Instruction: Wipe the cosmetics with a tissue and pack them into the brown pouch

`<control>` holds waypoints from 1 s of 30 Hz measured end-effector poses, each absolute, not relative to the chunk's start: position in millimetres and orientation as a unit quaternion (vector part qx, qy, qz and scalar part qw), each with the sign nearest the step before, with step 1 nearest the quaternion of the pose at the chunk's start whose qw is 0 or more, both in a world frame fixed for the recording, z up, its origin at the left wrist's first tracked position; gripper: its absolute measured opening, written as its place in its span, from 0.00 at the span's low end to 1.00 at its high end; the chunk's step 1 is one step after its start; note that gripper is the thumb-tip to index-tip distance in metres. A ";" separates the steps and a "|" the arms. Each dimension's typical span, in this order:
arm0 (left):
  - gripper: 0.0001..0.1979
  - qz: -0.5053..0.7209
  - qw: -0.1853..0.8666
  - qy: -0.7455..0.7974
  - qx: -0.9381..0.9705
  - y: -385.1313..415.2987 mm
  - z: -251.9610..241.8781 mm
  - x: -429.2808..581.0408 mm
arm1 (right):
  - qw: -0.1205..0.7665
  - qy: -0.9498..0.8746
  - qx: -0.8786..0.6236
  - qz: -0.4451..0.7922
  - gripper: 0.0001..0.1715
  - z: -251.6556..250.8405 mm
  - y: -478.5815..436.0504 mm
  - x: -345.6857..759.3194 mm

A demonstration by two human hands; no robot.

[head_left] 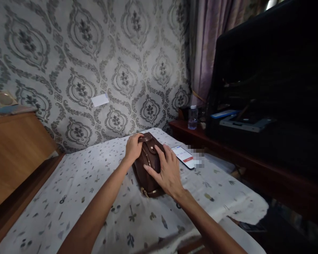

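A dark brown leather bag (pixel 145 174) with brass zippers and a snap flap lies on the patterned white sheet (pixel 100 183). At its far left end my left hand (pixel 134 147) is closed around the bag's edge near the strap. My right hand (pixel 167 169) rests on the bag's upper face and right side, fingers spread, thumb by the zipper line. Just right of that hand lies a phone (pixel 184 157) with its screen lit. The bag's far side and part of its right side are hidden by my hands.
A wooden headboard or cabinet (pixel 21 155) borders the left. On the right, a dark red table (pixel 180 128) holds a clear plastic bottle (pixel 193 118), near a large black screen-like panel (pixel 267 70). A white card (pixel 100 100) is on the patterned wall behind.
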State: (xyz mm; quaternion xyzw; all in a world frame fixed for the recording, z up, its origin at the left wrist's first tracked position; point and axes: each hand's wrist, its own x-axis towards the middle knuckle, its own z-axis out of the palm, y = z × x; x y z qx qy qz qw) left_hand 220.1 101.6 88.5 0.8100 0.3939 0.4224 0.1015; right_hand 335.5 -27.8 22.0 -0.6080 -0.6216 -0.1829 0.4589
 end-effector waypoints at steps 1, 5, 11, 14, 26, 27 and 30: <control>0.15 0.419 0.093 0.398 0.811 101.0 88.5 221.1 | 0.456 -0.620 -0.610 -0.187 0.45 22.1 -28.4 334.0; 0.16 0.408 0.073 0.401 0.817 98.3 90.9 218.8 | 0.440 -0.612 -0.627 -0.197 0.45 22.5 -30.7 327.8; 0.10 0.399 0.052 0.415 0.816 106.8 103.3 196.4 | 0.437 -0.612 -0.632 -0.187 0.43 24.3 -32.7 326.4; 0.06 0.380 0.038 0.441 0.812 114.7 108.4 188.4 | 0.437 -0.611 -0.632 -0.191 0.43 24.2 -32.8 326.7; 0.08 0.352 -0.002 0.435 0.829 110.4 115.5 192.4 | 0.435 -0.611 -0.630 -0.202 0.43 23.9 -32.8 327.3; 0.09 0.351 -0.002 0.428 0.833 107.6 116.7 192.3 | 0.434 -0.610 -0.631 -0.203 0.43 24.0 -32.9 327.2; 0.11 0.345 0.003 0.407 0.846 98.6 119.6 192.2 | 0.432 -0.608 -0.634 -0.204 0.44 24.5 -33.1 326.8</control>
